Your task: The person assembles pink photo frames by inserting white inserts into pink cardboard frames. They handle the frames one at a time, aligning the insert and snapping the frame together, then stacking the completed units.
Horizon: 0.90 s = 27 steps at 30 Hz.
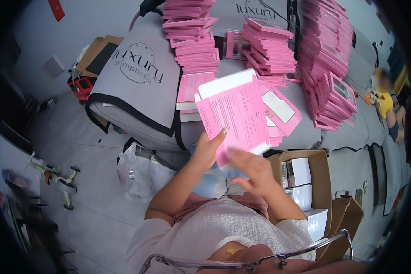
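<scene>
Gripping pink carton (236,116): left hand (206,151); right hand (255,172) blurred, grip unclear. Pink stacks (268,50) on grey sofa (144,100); grey floor (96,187).

Left grip (206,152) has a pink box (235,114), top flap (226,84) out; right grip (255,172) kinda blurry near the box's bottom. Pink stacks (194,45) crowd the grey sofa (141,102).

Right fingers (245,160) in a blur

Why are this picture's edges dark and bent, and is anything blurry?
Head view: the wide fisheye lens bends edges and leaves the rim black; the right hand is smeared, probably by motion, while the pink cardboard box with white flaps looks sharper.
</scene>
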Motion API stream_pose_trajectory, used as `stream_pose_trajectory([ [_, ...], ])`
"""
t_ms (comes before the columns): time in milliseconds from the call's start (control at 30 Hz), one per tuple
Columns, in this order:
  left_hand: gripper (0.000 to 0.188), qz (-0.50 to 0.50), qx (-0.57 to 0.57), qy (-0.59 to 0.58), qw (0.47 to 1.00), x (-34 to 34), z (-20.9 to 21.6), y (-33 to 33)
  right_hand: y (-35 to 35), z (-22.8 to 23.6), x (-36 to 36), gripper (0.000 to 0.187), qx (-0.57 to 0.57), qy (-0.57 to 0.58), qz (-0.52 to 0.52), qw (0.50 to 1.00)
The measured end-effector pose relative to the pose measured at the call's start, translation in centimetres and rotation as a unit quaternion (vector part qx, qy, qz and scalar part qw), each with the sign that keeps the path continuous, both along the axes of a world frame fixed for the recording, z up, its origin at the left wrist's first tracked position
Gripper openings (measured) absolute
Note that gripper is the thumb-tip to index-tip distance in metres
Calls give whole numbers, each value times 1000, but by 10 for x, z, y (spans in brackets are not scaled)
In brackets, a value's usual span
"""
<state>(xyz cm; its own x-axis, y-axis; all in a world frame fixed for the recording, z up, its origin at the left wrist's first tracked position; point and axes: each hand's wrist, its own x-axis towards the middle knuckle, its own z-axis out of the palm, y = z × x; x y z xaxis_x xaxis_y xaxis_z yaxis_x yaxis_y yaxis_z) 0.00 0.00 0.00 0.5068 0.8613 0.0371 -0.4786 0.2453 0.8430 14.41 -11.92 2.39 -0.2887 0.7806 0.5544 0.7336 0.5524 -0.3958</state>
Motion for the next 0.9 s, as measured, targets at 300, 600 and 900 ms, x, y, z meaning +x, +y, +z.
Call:
stream_pose_trajectory([
  [300,27,-258,162,309,901,-73,-12,-15,31,12,-5,29,-139,120,-94,978],
  [600,28,-307,227,358,852,-79,0,-23,30,-14,-9,27,-150,281,-105,942],
  [900,35,-407,228,404,787,-88,-4,-15,13,-24,-8,30,-69,204,-75,974],
])
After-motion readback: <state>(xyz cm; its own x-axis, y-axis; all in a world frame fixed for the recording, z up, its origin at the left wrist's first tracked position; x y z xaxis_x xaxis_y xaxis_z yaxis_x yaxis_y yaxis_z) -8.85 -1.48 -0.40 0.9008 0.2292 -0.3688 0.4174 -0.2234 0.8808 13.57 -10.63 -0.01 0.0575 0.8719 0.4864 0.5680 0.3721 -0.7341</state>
